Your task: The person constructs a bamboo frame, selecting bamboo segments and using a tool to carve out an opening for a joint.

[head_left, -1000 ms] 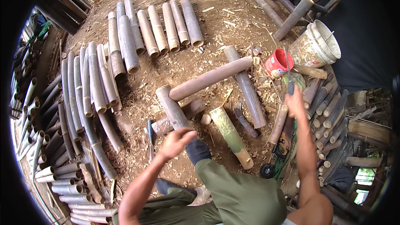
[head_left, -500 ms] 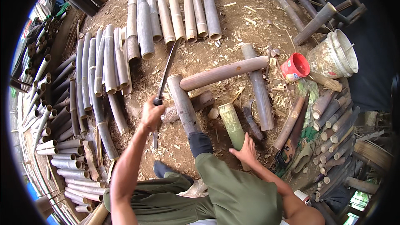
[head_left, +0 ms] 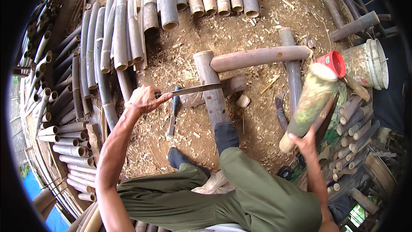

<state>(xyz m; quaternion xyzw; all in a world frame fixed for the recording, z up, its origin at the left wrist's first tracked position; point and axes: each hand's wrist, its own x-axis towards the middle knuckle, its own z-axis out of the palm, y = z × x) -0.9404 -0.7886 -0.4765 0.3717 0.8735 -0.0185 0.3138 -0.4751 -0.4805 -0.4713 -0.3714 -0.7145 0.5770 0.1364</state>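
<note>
My left hand [head_left: 145,99] is wrapped round the dark handle of a long, narrow-bladed knife [head_left: 195,89]. The blade points right, with its tip over a short bamboo post [head_left: 209,73]; whether they touch I cannot tell. Against that post lies one end of a thick bamboo tube [head_left: 262,59], its other end resting across a grey bamboo piece [head_left: 294,81]. On the right, my right hand [head_left: 308,145] grips the lower end of a thick green wooden club [head_left: 315,96]. The club is tilted and blurred, its pale flat end up beside the red bucket [head_left: 338,64].
A blue-handled chisel [head_left: 174,114] and a hooked blade [head_left: 281,111] lie among wood chips. My dark-socked foot [head_left: 226,137] is against the post's near end. Bamboo lengths [head_left: 122,34] line the left and back; more are stacked right. A dirty white bucket [head_left: 367,66] lies tipped.
My right hand has lifted the green club off the ground, up and to the right. The knife in my left hand has swung from pointing away to pointing right. The whole view has shifted.
</note>
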